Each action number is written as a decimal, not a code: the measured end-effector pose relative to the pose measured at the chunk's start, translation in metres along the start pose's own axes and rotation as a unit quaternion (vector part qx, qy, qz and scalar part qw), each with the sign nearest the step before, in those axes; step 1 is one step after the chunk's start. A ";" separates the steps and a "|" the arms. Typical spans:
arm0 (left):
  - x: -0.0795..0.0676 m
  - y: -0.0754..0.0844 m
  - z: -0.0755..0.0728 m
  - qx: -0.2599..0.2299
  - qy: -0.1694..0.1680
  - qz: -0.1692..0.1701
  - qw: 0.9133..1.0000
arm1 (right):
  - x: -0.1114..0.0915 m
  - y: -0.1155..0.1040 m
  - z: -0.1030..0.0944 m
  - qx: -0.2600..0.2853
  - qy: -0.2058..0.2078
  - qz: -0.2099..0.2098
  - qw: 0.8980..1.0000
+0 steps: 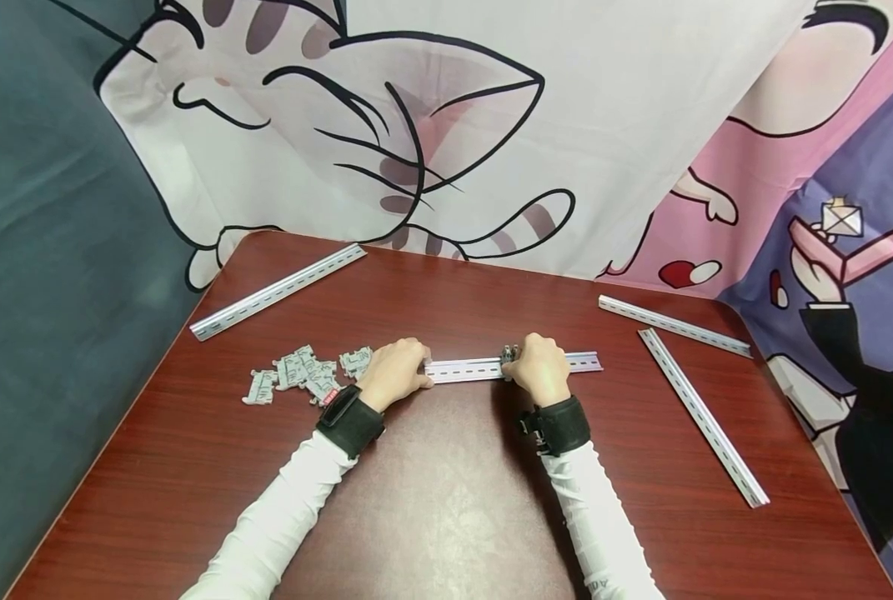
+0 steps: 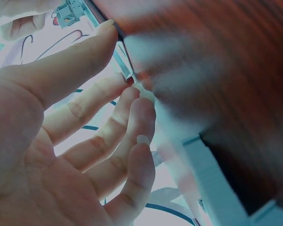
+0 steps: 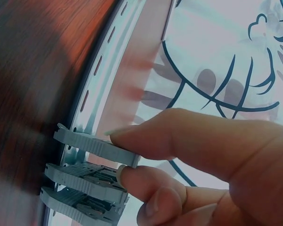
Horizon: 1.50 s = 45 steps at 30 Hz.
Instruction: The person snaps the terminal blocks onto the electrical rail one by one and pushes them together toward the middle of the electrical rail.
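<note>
Where the forearms enter at the bottom of the frame, the left sleeve (image 1: 281, 521) and right sleeve (image 1: 599, 521) are white, each ending in a black wristband. Some print shows low on the right sleeve; too small to read.

Left hand (image 1: 397, 372), centre of frame: thumb and fingertips pinched about the left end of the slotted metal rail (image 1: 469, 370). Probable reason: to stop the rail sliding or turning while the other hand works.

Right hand (image 1: 540, 371), right of centre: thumb and finger clamped on a grey terminal block (image 3: 99, 147), which lies across the rail. Two further blocks (image 3: 80, 181) sit beside it on the rail, lower in the right wrist view. Grip on the block's sides presumably allows it to be aligned with that row; whether it is fully seated, cannot tell.

Loose blocks (image 1: 303, 372) lie left of centre, next to the left hand, likely kept there for easy reach. Their faces bear faint marks, not legible. A small red patch shows by the left wristband; no wording made out.

Farther out: two spare rails (image 1: 704, 417) at right and another rail (image 1: 277, 292) at upper left, apparently set aside to free the middle of the brown table (image 1: 431, 517). Behind, a cartoon-printed cloth (image 1: 619, 108) fills the top; no brand read.
</note>
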State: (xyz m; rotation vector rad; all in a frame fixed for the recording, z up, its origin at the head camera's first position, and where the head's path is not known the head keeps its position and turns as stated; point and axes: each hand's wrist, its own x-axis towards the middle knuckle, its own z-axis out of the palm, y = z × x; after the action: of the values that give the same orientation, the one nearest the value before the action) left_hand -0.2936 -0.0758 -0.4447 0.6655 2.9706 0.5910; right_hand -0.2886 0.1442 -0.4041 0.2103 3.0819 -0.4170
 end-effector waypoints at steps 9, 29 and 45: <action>0.000 -0.001 -0.005 -0.002 -0.008 -0.009 1.000 | 0.002 -0.002 -0.005 -0.010 0.005 0.012 1.000; -0.019 -0.002 -0.024 0.027 -0.018 -0.003 0.999 | -0.003 0.012 -0.001 -0.016 -0.038 0.047 0.998; -0.130 -0.035 -0.095 -0.011 0.020 -0.037 0.999 | -0.004 0.015 0.002 -0.002 0.032 0.012 0.999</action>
State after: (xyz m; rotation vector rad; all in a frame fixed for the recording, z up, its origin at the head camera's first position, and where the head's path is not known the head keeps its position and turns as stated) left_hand -0.2018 -0.1933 -0.3754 0.5459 3.0048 0.6388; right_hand -0.2827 0.1573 -0.4098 0.2668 3.1397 -0.4105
